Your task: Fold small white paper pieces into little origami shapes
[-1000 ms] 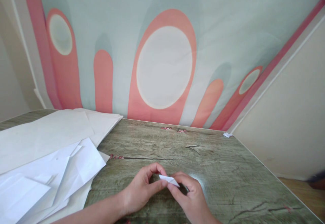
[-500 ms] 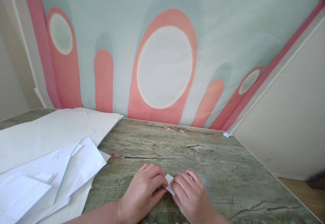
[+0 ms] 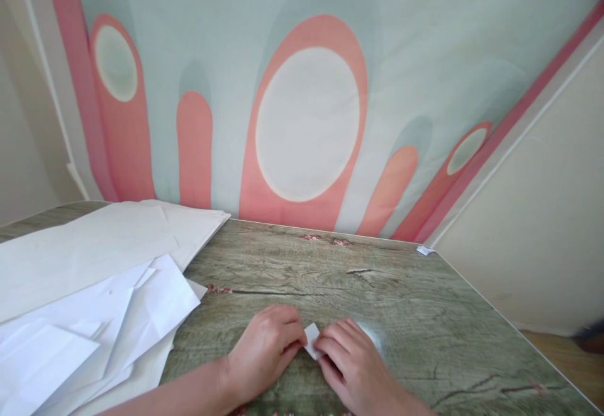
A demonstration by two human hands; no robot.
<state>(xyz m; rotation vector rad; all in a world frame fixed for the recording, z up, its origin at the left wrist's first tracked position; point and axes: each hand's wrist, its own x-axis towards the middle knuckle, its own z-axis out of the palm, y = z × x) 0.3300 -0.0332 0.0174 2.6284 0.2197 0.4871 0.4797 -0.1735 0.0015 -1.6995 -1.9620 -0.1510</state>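
Note:
A small folded piece of white paper [image 3: 311, 339] lies on the wood-grain table [image 3: 401, 303], pinched between both hands near the front edge. My left hand [image 3: 264, 353] has its fingers curled and pressed onto the paper's left side. My right hand [image 3: 352, 365] holds the right side, with its fingers bent down over it. Most of the paper is hidden under the fingers; only a small corner shows between them.
A loose pile of white paper sheets [image 3: 94, 277] covers the table's left part. A tiny white scrap [image 3: 425, 250] lies at the far right corner. A wall hanging with pink arches stands behind the table. The table's right edge runs diagonally by a cream wall.
The hands have lowered the small paper from just above the table down onto its surface and now press on it. The view has shifted slightly.

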